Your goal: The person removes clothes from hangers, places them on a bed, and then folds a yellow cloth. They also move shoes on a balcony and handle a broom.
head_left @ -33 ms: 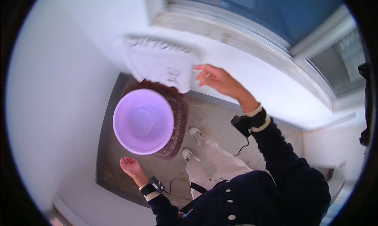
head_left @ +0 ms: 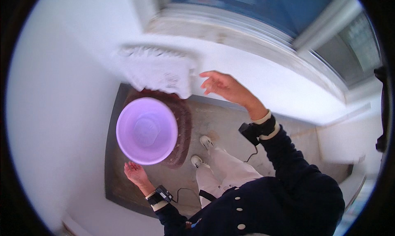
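A lilac plastic basin [head_left: 166,131] stands to the left, with nothing seen inside it. It rests on or over a dark red-brown cloth or mat [head_left: 184,131] with a patterned border; what supports it is hidden. My left hand [head_left: 139,177] is by the basin's near rim, palm up and fingers stretched out, open. Its fingertips meet the rim in the picture, but whether they touch I cannot tell. My right hand [head_left: 224,87] hangs in the air with bent fingers apart, open and holding nothing. Just left of it is a white cloth [head_left: 154,71] with a ruffled upper edge, apart from the fingers.
A window [head_left: 255,13] with a pale sill [head_left: 222,36] is at the far side. White walls [head_left: 49,92] close in on the left. My shoes [head_left: 199,160] stand on the grey floor [head_left: 205,116], right of the mat. Black devices [head_left: 249,133] with cables are strapped to both wrists.
The view has shifted slightly. My left hand's fingertips now meet the basin's near rim, where a small gap showed before. My right hand stays raised and open beside the white cloth.
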`<state>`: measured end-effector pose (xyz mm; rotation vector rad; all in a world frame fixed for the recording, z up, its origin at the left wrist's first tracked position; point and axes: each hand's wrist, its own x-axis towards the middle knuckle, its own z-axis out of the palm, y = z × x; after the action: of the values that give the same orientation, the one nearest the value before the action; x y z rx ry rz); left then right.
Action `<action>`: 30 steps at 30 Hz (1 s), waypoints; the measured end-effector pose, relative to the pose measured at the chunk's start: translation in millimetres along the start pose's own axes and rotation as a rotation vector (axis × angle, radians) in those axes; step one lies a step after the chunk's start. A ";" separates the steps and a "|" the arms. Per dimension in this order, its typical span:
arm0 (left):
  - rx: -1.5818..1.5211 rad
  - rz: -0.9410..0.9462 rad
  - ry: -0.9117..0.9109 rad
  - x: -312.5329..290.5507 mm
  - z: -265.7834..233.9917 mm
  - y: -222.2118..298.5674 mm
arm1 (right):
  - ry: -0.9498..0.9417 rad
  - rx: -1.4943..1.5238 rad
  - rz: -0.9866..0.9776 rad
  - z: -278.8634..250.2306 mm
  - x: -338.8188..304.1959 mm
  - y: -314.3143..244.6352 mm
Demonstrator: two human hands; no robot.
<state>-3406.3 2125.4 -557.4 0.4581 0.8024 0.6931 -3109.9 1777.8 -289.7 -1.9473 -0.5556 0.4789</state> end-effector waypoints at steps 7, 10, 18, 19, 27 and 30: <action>0.027 -0.468 -0.676 -16.1 239.3 -97.2 | 0.352 0.292 -0.125 -43.5 -113.2 26.8; 0.055 -0.636 -0.781 -39.2 322.5 -142.1 | 0.561 0.367 -0.106 -49.3 -140.5 31.9; 0.096 -1.031 -1.244 -170.5 428.2 -239.1 | 0.780 0.283 -0.113 -59.9 -178.0 40.8; 0.112 -1.064 -1.269 -179.4 433.8 -242.3 | 0.833 0.296 -0.116 -56.7 -183.8 43.0; 0.253 -1.532 -1.317 -225.7 439.0 -259.4 | 1.542 0.573 -0.033 0.9 -184.1 35.0; 0.360 -1.682 -1.420 -238.9 436.9 -268.9 | 1.698 0.575 -0.074 8.8 -180.2 32.1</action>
<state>-3082.2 1719.1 -333.7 0.3186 -0.2552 -1.3024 -3256.1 1668.7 -306.7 -1.1527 0.5669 -0.9638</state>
